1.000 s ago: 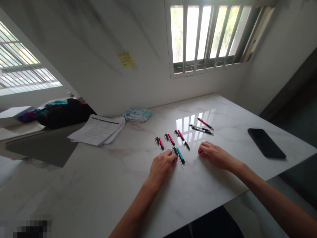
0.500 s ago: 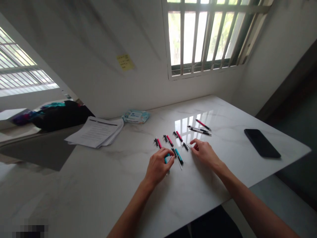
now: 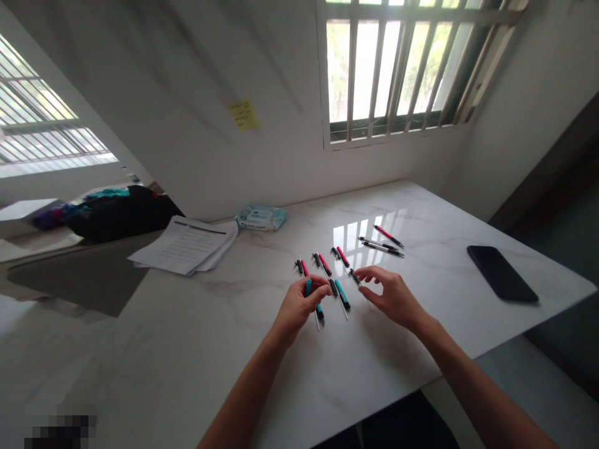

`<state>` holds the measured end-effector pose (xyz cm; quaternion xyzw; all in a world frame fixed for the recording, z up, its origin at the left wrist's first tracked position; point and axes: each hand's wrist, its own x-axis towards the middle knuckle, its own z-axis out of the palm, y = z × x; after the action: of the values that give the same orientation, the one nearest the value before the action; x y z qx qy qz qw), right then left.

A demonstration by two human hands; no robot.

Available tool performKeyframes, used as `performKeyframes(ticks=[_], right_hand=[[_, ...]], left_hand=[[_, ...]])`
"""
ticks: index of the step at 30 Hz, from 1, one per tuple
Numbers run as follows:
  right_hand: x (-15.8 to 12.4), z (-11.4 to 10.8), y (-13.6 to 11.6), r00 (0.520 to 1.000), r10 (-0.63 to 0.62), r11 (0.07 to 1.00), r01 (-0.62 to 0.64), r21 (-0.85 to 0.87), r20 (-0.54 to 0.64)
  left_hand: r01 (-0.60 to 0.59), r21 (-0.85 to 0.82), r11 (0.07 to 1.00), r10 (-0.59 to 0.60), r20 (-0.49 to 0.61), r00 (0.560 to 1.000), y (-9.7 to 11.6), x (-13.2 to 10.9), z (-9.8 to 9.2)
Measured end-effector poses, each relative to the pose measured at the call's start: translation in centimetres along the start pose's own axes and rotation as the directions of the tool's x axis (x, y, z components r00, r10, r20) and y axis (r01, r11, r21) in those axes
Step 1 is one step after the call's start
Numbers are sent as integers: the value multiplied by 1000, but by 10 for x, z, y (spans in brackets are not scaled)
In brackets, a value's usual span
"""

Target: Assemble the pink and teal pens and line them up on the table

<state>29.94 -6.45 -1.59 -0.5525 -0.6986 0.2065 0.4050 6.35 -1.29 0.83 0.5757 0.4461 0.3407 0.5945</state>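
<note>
On the marble bench [image 3: 444, 262], our left hand [image 3: 297, 307] grasps a teal pen [image 3: 308, 288] between the fingers, and the pen is tilted with its tip down toward the bench. Our right hand [image 3: 393, 296] is open and holds nothing; its fingertips [image 3: 361, 272] are just beside a small black pen [image 3: 355, 277]. Another teal pen [image 3: 342, 294] lies between our hands, and red pens [image 3: 325, 264] lie beyond them. Loose papers [image 3: 187, 246] lie far to the left, and a black phone [image 3: 501, 274] lies to the right.

Our left hand [image 3: 297, 308] hides the middle of a teal pen [image 3: 319, 311]. We cannot read the yellow sticky note [image 3: 243, 115], its writing too small, and a blurred patch [image 3: 60, 430] covers the view's bottom-left corner.
</note>
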Motion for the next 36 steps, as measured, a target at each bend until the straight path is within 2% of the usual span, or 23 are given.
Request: performKeyframes(ticks=[3,6,11,16,20,26,31,36], right_hand=[[-1,2,-26,989,-142,982,137,126,32],[1,10,-43,973,-223,964,213,160,50],[7,23,-46,971,-232,964,222,146,53],[10,23,-46,965,-255,961,245,127,67],[16,18,-35,964,-243,970,240,42,105],[34,13,7,972,-168,952,204,-229,166],[38,13,18,969,-167,940,212,-269,180],[35,12,24,968,-159,928,213,-307,193]], left_hand=[[27,-56,998,-26,23,999,-1,0,1],[36,-68,997,-33,43,999,-1,-2,3],[44,-97,994,-37,77,996,-2,-4,5],[43,-81,996,-36,90,995,-3,-3,5],[35,-74,997,-31,54,998,0,-2,2],[-20,-98,995,17,-28,999,-1,4,-6],[-10,-104,995,7,-29,1000,-5,5,-7],[-22,8,1000,23,-62,998,-4,4,-10]])
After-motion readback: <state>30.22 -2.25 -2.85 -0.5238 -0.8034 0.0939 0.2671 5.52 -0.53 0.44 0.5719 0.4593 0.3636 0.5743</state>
